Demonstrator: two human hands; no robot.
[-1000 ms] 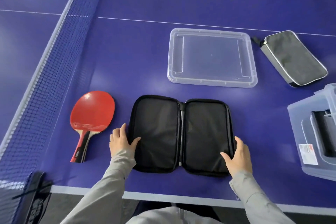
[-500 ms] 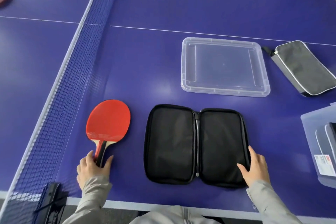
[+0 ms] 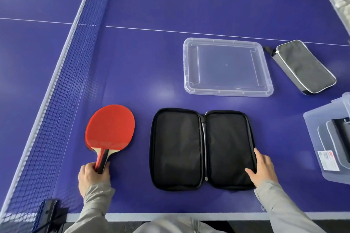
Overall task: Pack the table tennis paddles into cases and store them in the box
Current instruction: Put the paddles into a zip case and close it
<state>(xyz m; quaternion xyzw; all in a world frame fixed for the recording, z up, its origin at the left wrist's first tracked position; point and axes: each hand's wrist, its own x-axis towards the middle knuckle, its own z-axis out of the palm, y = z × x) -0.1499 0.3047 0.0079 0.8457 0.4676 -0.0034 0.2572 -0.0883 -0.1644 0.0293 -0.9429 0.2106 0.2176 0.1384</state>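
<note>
Grasping the paddle point(image 3: 110, 127) handle, the left hand point(image 3: 93, 178) readies transfer; the right hand point(image 3: 262, 167), fingers relaxed, steadies the open case point(image 3: 202, 149) flat.

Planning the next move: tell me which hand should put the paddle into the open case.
Left. The left hand grips the red paddle by its handle beside the open black case; the right hand rests on the case's right half.
</note>
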